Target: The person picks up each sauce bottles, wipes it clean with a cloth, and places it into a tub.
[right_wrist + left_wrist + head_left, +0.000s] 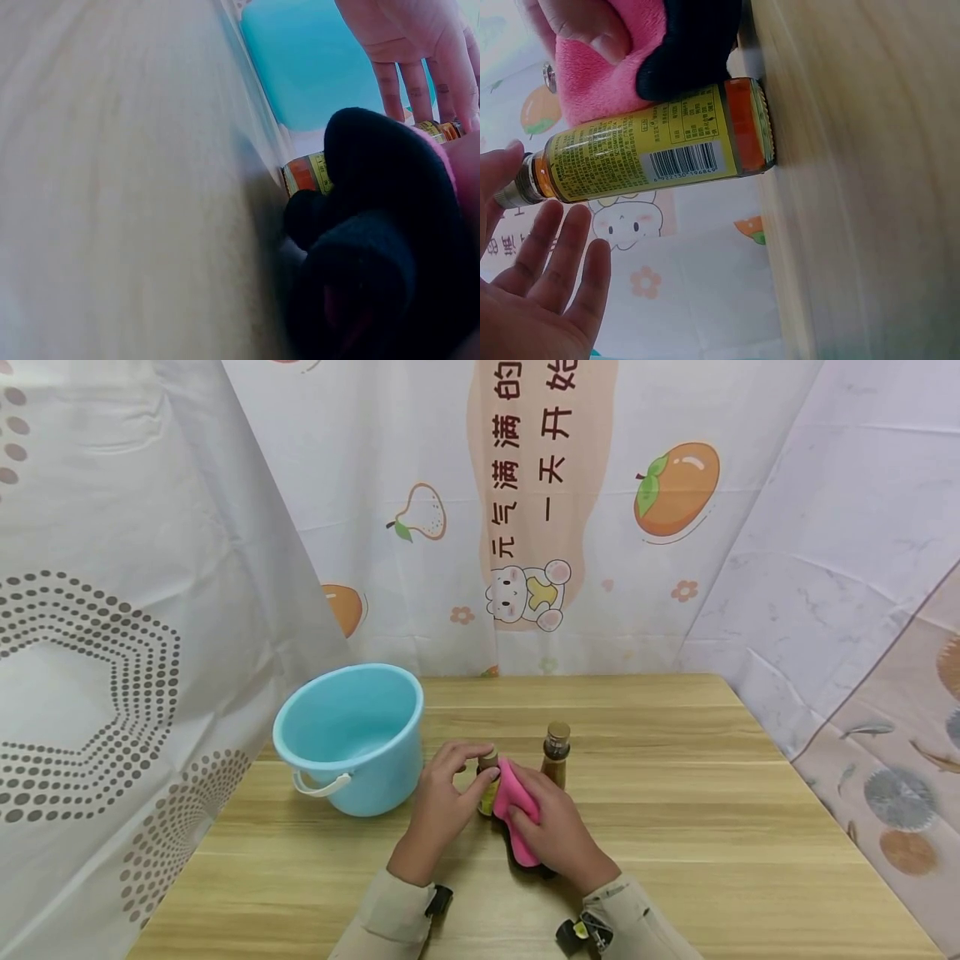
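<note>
A small glass bottle [489, 795] with a yellow label stands upright on the wooden table; its barcode side shows in the left wrist view. My left hand [441, 806] pinches the bottle's cap [521, 182] between thumb and index finger, while its other fingers spread beside the neck. In my right hand [558, 828] is a cloth [517, 810], pink on one face and black on the other. I hold it against the bottle's right side, covering part of the label. The cloth's dark face [390, 202] hides much of the bottle in the right wrist view.
A second bottle [556, 756] with a gold cap stands just behind my right hand, its lower part hidden. On the left of the table is a light blue bucket [378, 781] with a white handle grip. Printed curtains [375, 427] hang behind the table [712, 810].
</note>
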`<state>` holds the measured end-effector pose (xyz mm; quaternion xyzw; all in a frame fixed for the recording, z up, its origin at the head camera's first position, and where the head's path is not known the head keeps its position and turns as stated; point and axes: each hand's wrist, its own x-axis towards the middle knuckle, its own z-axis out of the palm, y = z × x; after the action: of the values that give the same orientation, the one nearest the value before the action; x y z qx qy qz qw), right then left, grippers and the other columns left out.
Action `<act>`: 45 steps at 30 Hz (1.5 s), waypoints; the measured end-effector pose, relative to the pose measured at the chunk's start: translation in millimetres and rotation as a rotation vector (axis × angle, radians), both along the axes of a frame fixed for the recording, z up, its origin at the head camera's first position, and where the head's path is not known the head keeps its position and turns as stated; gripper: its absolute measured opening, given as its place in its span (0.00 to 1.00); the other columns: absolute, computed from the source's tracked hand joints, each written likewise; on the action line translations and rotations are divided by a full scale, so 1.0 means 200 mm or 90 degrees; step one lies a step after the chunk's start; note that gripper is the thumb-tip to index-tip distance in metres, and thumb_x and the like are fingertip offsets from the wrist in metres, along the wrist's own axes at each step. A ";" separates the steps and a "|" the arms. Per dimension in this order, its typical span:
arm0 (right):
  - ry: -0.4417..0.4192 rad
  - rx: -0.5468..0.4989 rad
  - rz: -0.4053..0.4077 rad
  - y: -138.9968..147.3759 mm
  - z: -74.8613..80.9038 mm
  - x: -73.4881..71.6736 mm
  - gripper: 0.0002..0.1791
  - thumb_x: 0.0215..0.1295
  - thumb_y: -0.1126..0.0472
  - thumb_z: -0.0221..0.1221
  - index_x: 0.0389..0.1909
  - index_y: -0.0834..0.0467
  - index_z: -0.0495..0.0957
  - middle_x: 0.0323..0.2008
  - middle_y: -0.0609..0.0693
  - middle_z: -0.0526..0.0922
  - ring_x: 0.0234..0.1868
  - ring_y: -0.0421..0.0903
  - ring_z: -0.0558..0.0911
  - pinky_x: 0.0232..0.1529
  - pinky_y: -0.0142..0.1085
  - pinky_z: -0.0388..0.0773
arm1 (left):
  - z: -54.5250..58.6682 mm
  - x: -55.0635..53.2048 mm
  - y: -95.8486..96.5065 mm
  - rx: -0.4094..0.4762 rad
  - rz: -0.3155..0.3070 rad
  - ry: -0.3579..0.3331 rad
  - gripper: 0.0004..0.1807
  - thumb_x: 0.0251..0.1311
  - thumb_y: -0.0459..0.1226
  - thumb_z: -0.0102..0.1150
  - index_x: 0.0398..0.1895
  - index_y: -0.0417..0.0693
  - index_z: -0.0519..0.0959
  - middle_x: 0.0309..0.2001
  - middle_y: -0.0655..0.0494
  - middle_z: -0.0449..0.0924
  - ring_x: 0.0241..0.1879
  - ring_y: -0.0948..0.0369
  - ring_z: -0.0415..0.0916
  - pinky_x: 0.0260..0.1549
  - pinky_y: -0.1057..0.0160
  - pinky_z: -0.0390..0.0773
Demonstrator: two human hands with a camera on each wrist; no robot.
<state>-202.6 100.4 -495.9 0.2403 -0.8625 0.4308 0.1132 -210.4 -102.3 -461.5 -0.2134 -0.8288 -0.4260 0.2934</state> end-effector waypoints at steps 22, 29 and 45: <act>0.035 0.006 -0.013 -0.01 0.00 0.01 0.38 0.66 0.62 0.68 0.76 0.46 0.69 0.66 0.43 0.78 0.61 0.40 0.79 0.60 0.46 0.82 | 0.00 0.00 0.00 0.001 0.000 0.024 0.16 0.65 0.44 0.71 0.55 0.58 0.86 0.51 0.65 0.83 0.46 0.67 0.84 0.44 0.56 0.88; 0.105 -0.016 -0.013 -0.01 0.00 0.00 0.38 0.65 0.63 0.69 0.76 0.47 0.69 0.67 0.44 0.77 0.63 0.42 0.79 0.60 0.47 0.82 | -0.01 -0.01 -0.01 -0.002 -0.008 0.032 0.16 0.65 0.42 0.71 0.55 0.58 0.85 0.52 0.63 0.85 0.45 0.66 0.86 0.42 0.57 0.88; 0.136 -0.037 0.004 -0.01 0.02 0.01 0.37 0.67 0.64 0.67 0.76 0.49 0.68 0.70 0.47 0.76 0.67 0.47 0.78 0.63 0.48 0.80 | 0.00 -0.01 -0.01 0.019 -0.046 -0.006 0.14 0.68 0.41 0.68 0.55 0.57 0.85 0.52 0.63 0.85 0.48 0.64 0.86 0.46 0.51 0.87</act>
<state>-201.0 98.2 -492.8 0.2841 -0.8318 0.4282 0.2099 -212.2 -105.0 -461.7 -0.2369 -0.8155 -0.4497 0.2768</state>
